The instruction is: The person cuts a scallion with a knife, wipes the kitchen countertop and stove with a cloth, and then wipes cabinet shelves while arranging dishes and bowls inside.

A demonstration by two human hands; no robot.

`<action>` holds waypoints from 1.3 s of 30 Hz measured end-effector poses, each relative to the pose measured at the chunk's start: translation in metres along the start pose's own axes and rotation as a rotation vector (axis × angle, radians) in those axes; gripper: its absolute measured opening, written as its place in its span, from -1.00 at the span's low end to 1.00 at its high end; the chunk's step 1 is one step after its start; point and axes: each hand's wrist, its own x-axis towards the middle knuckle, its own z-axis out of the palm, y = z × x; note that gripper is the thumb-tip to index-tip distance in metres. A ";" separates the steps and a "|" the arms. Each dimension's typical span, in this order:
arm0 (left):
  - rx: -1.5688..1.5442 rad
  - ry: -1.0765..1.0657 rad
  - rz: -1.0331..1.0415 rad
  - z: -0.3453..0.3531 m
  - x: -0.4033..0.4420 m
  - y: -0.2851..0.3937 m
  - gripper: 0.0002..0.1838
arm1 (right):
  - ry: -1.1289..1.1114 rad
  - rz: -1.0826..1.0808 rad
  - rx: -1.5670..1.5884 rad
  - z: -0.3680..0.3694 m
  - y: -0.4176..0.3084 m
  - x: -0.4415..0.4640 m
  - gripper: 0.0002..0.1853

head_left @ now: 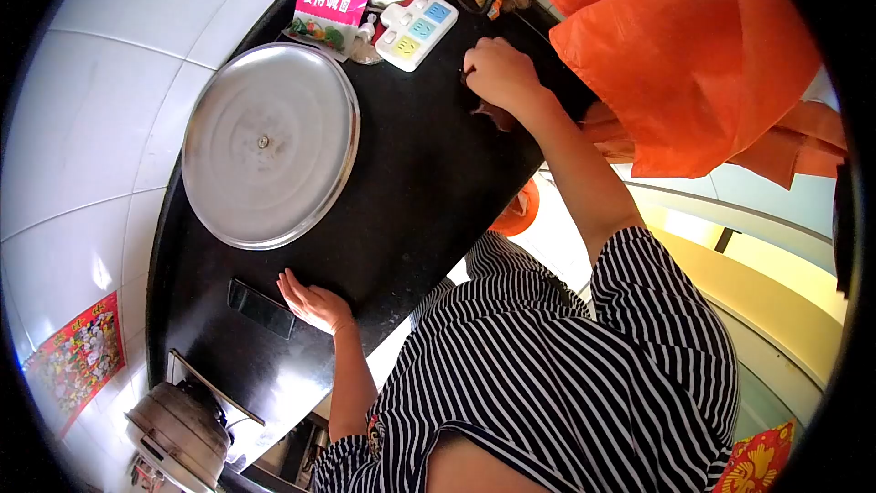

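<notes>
Right hand [502, 73], right of round metal lid [274, 146]: fingers curled on dark cloth [495, 115]. Left hand [315, 304], nearer lid: fingers extended, nearly together, just beside phone [246, 302].

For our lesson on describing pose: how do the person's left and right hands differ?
The left hand is opened out, fingers extended; the right hand is curled over a dark brown item. The left hand is beside the black phone; the right hand is nearer the white power strip. Both are bare and over the black counter.
</notes>
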 end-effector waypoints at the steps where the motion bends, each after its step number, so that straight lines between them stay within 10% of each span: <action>1: -0.002 0.007 0.008 0.001 0.000 -0.001 -0.46 | 0.001 -0.002 -0.001 0.003 0.001 0.001 -0.73; 4: 0.005 0.008 0.004 0.003 -0.002 -0.005 -0.46 | 0.545 -0.211 0.305 0.036 0.012 0.018 -0.70; 12: 0.031 0.004 0.032 0.001 -0.003 -0.003 -0.44 | 0.066 -0.236 0.371 0.026 0.039 0.015 -0.58; 15: 0.061 0.006 0.046 0.000 -0.003 -0.002 -0.44 | 0.561 -0.341 0.100 0.066 0.031 0.005 -0.51; 23: 0.021 -0.022 -0.022 0.001 -0.002 -0.001 -0.47 | -0.122 -0.607 0.416 0.064 0.100 -0.114 -0.66; 25: 0.025 -0.013 -0.015 0.002 -0.002 -0.003 -0.46 | -0.692 -0.035 0.170 0.035 0.104 -0.150 -0.76; 31: 0.017 0.001 0.022 -0.002 -0.002 -0.001 -0.44 | 0.285 -0.274 0.443 0.016 0.025 -0.163 -0.60; 39: 0.044 0.016 0.025 0.002 -0.002 -0.005 -0.46 | 0.216 -0.864 0.148 0.109 -0.084 -0.093 -0.50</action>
